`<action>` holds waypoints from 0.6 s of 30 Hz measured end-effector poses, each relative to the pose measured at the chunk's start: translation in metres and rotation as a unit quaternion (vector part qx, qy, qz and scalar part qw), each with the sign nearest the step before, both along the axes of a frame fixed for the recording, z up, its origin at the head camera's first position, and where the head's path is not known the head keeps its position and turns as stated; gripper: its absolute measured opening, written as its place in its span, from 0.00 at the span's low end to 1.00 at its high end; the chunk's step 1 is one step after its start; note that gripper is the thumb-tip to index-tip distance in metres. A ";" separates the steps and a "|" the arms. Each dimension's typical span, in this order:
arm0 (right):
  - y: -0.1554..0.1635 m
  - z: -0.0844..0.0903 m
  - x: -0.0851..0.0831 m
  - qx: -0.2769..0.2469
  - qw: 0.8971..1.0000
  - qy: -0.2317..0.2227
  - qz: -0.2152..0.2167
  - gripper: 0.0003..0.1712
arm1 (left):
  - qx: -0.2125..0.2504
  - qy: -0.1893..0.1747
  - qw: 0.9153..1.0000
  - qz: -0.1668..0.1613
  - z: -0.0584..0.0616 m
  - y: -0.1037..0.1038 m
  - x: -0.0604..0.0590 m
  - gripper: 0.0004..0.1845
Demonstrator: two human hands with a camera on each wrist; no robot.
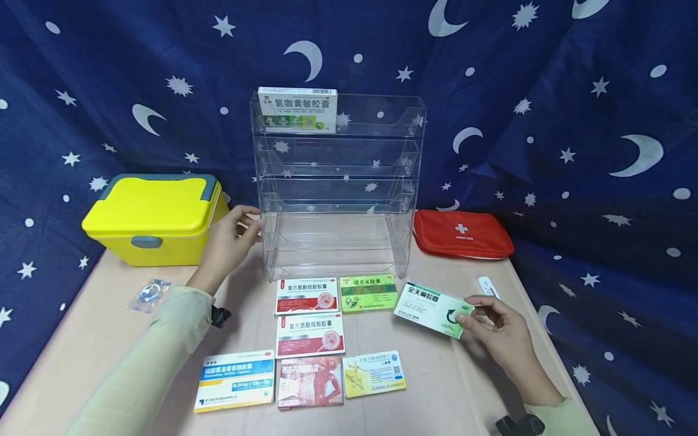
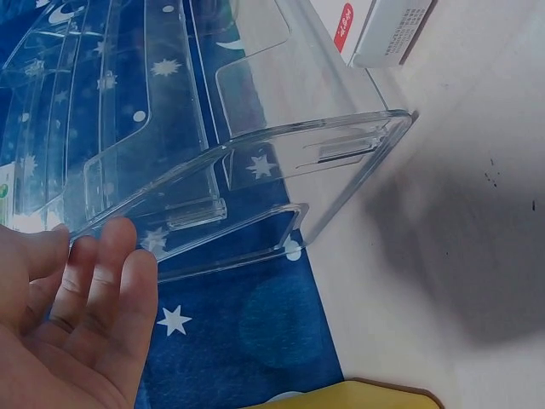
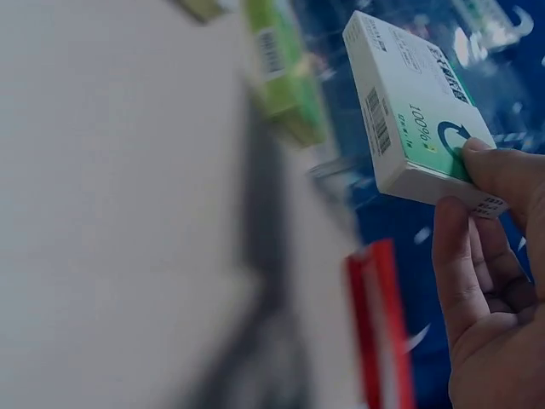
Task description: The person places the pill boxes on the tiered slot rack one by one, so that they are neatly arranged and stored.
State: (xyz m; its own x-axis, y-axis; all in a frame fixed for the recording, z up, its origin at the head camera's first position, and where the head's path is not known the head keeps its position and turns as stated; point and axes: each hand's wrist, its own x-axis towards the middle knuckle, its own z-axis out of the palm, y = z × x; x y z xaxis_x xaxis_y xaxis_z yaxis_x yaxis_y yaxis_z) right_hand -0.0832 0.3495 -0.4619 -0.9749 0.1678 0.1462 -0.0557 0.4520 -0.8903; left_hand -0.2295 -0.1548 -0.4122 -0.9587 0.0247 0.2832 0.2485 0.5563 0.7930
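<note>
My right hand (image 1: 504,333) pinches one end of a white and green medicine box (image 1: 429,309) between thumb and fingers. The box is tilted, to the right of a green medicine box (image 1: 368,293). In the right wrist view, the thumb lies on the held box's (image 3: 417,119) printed face. My left hand (image 1: 231,242) is at the left side of a clear tiered rack (image 1: 335,260), its thumb and curled fingers at the side edge. The left wrist view shows those fingertips (image 2: 119,234) right at the clear edge. One white medicine box (image 1: 298,110) stands in the rack's top tier, at left.
Before the rack lie two red and white boxes (image 1: 307,295), a blue and white box (image 1: 237,378), a pink box (image 1: 311,381) and a yellow and white box (image 1: 374,373). A yellow case (image 1: 149,212) and small plastic packet (image 1: 149,294) sit left; a red first-aid pouch (image 1: 463,235) sits right.
</note>
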 end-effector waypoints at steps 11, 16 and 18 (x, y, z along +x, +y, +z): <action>-0.065 0.102 -0.107 -0.020 0.982 0.156 0.106 0.20 | -0.006 0.000 1.000 0.006 0.000 -0.001 -0.001 0.14; -0.084 0.160 -0.157 0.004 0.972 0.205 0.114 0.17 | -0.006 -0.007 1.000 0.004 -0.001 -0.002 -0.002 0.14; -0.088 0.180 -0.179 0.014 0.969 0.221 0.112 0.16 | -0.004 -0.010 1.000 0.004 -0.001 -0.002 -0.003 0.14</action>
